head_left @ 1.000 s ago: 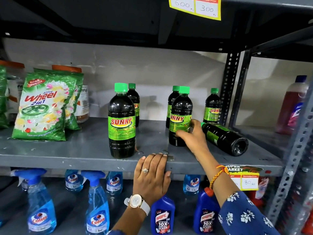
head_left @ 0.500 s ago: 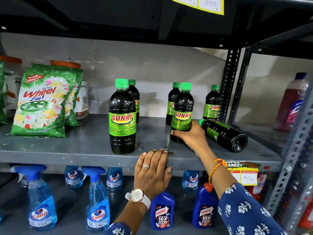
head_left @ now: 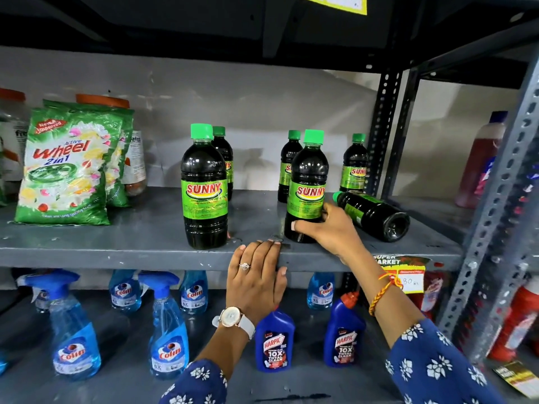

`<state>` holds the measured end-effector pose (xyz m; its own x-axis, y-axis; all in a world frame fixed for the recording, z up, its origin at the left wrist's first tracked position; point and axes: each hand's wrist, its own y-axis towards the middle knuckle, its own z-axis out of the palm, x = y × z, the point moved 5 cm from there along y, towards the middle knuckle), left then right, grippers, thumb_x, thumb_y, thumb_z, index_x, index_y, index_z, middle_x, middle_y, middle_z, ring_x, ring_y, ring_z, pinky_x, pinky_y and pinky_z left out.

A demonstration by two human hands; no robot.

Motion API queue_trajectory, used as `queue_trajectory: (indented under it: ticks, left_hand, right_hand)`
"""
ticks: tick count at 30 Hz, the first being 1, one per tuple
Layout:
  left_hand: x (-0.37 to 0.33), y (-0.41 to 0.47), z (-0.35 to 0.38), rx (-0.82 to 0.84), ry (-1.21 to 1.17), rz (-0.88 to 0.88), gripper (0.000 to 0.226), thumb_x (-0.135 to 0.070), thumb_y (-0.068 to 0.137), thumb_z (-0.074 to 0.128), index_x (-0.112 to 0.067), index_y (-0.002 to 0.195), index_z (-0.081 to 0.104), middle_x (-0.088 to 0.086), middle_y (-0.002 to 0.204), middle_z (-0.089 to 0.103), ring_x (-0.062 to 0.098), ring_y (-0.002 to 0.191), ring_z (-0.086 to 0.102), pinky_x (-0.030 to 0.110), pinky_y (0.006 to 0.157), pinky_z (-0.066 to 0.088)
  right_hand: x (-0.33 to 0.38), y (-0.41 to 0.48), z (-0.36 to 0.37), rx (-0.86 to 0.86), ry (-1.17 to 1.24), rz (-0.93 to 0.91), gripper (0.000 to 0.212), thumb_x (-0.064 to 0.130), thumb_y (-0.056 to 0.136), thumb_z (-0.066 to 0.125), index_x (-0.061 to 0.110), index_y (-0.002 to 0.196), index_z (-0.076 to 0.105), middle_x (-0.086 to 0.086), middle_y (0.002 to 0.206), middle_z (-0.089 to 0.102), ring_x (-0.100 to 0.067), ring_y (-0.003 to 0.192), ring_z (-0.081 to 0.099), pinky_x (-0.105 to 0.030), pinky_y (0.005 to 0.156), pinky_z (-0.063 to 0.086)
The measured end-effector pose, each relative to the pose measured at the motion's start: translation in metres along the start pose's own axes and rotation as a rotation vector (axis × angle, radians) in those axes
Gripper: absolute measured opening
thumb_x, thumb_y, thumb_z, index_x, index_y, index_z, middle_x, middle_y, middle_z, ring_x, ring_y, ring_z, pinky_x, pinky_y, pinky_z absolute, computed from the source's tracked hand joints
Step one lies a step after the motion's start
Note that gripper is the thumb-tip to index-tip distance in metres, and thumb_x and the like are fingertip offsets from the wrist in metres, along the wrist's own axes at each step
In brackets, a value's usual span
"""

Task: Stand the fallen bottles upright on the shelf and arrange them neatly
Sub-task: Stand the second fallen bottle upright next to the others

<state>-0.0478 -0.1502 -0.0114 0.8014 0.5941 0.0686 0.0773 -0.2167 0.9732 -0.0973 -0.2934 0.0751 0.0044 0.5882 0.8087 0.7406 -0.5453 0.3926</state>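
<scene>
Several dark Sunny bottles with green caps stand on the grey shelf [head_left: 116,249]. One front bottle [head_left: 204,188] stands alone at the middle. My right hand [head_left: 329,228] wraps the lower part of another upright front bottle [head_left: 307,182]. Right of it, one fallen bottle [head_left: 373,214] lies on its side, base toward me, cap pointing back-left. Three more upright bottles [head_left: 354,164] stand at the back. My left hand [head_left: 256,281] lies flat on the shelf's front edge, holding nothing.
Green Wheel detergent packs [head_left: 67,167] and jars stand at the shelf's left. A perforated upright post [head_left: 382,132] bounds the shelf on the right. Below are blue Colin spray bottles [head_left: 167,328] and Harpic bottles [head_left: 274,342]. A price tag [head_left: 408,275] hangs on the edge.
My right hand has moved from the fallen bottle's neck to the front upright bottle and closed around its lower part. My left hand has stayed on the shelf edge.
</scene>
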Motion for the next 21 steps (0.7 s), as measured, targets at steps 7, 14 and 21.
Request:
queue_trajectory:
  ticks: [7, 14, 21]
  left_hand:
    - [-0.001, 0.001, -0.003, 0.029, -0.023, -0.014, 0.041, -0.035, 0.096, 0.03, -0.01, 0.119, 0.052, 0.01, 0.113, 0.064, 0.025, 0.11, 0.048, 0.036, 0.11, 0.021]
    - [-0.001, -0.001, -0.003, 0.026, -0.042, -0.009, 0.041, -0.034, 0.097, 0.031, -0.009, 0.119, 0.053, 0.01, 0.113, 0.063, 0.025, 0.11, 0.048, 0.035, 0.111, 0.021]
    - [-0.002, 0.0, -0.005, 0.039, -0.082, -0.025, 0.04, -0.033, 0.096, 0.032, -0.009, 0.122, 0.051, 0.011, 0.116, 0.063, 0.025, 0.113, 0.047, 0.036, 0.11, 0.02]
  right_hand:
    - [0.002, -0.011, -0.003, 0.025, -0.027, -0.023, 0.039, 0.032, 0.065, 0.075, 0.025, 0.101, 0.065, 0.001, 0.103, 0.071, -0.016, 0.097, 0.065, -0.033, 0.089, 0.051]
    - [0.006, -0.016, -0.003, 0.029, -0.031, -0.039, 0.029, 0.026, 0.067, 0.073, 0.028, 0.093, 0.06, 0.003, 0.096, 0.07, -0.015, 0.094, 0.064, -0.031, 0.083, 0.05]
    - [0.007, -0.022, -0.003, 0.024, -0.04, -0.01, 0.043, 0.03, 0.067, 0.075, 0.026, 0.105, 0.057, 0.005, 0.101, 0.067, -0.016, 0.101, 0.062, -0.026, 0.083, 0.045]
